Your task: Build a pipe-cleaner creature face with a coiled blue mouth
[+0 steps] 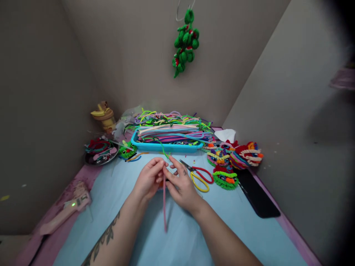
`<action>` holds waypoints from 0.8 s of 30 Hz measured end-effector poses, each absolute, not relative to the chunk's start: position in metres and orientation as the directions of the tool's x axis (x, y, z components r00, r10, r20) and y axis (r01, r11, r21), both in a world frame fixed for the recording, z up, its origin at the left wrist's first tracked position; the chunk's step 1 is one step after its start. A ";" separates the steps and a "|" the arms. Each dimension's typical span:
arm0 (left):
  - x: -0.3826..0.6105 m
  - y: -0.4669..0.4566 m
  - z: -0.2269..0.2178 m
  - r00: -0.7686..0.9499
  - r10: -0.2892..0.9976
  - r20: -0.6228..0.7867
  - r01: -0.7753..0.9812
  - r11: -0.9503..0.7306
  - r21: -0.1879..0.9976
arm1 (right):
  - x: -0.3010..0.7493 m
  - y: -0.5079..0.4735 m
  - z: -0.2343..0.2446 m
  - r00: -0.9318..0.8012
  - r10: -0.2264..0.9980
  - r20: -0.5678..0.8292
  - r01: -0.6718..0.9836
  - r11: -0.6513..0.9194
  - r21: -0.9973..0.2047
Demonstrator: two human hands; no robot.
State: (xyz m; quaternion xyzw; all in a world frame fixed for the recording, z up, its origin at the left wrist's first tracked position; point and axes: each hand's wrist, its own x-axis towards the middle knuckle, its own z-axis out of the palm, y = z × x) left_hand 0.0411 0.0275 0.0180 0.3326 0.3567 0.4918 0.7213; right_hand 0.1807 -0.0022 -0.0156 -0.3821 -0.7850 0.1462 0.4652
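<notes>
My left hand [149, 178] and my right hand [181, 184] meet above the middle of the table, fingers bent and pinched together. Between them they hold a pink pipe cleaner [164, 208], whose free end hangs down toward me. Its upper end is hidden by the fingers. A small colourful piece with some orange shows partly under my hands; I cannot make out what it is. A thin green pipe cleaner [163, 148] bends down from the tray to just beyond my fingertips. Scissors [200, 176] with one red and one yellow handle lie just right of my right hand, blades partly apart.
A blue tray [166, 148] of pipe cleaners stands at the back. Left are a metal bowl [97, 159] and a pink glue gun [68, 212] with a green light. Right lie several fuzzy colourful figures [226, 179] and a black phone [259, 195]. Green ornaments [186, 42] hang on the wall.
</notes>
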 end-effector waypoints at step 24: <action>0.047 0.020 0.018 0.424 0.896 -0.131 -0.158 0.215 0.964 | 0.196 0.009 -0.009 -0.018 0.884 0.468 -0.001 0.468 -0.884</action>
